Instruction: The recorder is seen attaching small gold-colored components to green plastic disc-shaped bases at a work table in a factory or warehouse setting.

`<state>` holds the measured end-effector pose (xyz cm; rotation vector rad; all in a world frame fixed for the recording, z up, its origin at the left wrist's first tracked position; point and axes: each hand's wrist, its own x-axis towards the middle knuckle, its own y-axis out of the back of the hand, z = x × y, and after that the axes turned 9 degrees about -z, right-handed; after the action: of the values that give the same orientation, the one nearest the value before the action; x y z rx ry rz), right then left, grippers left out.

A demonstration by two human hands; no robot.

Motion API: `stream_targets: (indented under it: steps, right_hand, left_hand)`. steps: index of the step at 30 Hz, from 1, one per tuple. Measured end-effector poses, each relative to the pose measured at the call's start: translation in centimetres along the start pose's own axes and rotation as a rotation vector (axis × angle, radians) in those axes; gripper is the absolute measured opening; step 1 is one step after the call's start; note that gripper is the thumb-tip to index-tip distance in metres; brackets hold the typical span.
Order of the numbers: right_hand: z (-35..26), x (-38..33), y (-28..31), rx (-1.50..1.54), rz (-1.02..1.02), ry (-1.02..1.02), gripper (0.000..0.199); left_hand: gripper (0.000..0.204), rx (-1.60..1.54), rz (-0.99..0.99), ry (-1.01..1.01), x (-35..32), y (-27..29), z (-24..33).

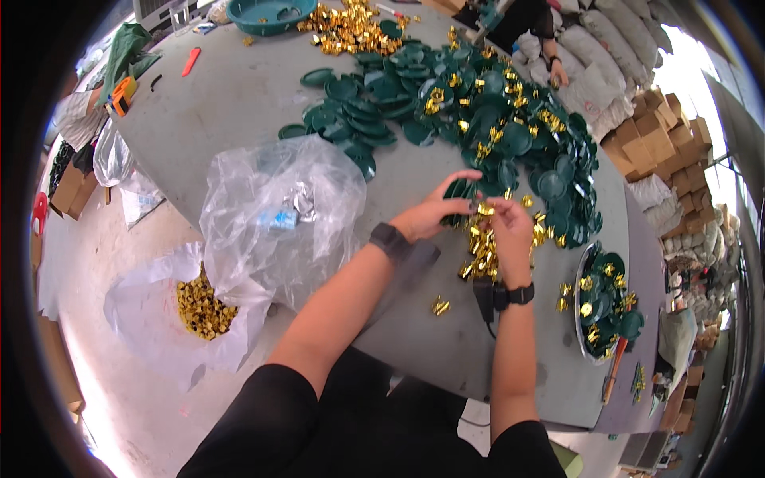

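Over the near middle of the table, my left hand point(426, 215) grips a dark green round disc point(460, 191), or a few stacked ones; the fingers partly hide it. My right hand point(512, 233) is pinched on a small shiny gold piece point(484, 209) against the disc's edge. Beneath both hands lies a small heap of gold pieces point(480, 251). One loose gold piece point(440, 306) rests nearer me. Just beyond spreads a large pile of green discs point(378, 95), with gold pieces scattered over its right part.
A clear plastic bag point(283, 187) lies left of my left forearm. Below it, a white sack point(139, 299) holds gold pieces. At right stands a metal bowl point(580, 319) of green and gold parts. A teal basin point(271, 24) is at the far edge; another person's hand point(558, 73) shows far right.
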<state>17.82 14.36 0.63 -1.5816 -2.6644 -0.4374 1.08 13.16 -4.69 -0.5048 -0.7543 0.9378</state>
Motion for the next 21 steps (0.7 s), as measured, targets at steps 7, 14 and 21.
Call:
stream_targets:
  steps: [7,14,21]
  right_hand:
    - [0.4,-1.1,0.5,0.086,0.030,-0.092,0.013]
    - [1.2,-1.7,1.8,0.478,-0.098,-0.377,0.013]
    - [-2.1,-3.5,1.2,0.488,-0.012,-0.305,0.027]
  left_hand:
    - [0.065,0.326,0.018,0.042,-0.4,-1.7,0.0]
    - [0.067,0.633,-0.011,-0.029,-0.4,-2.5,-0.1]
    - [0.059,0.362,0.113,0.130,-0.3,-3.0,-0.4]
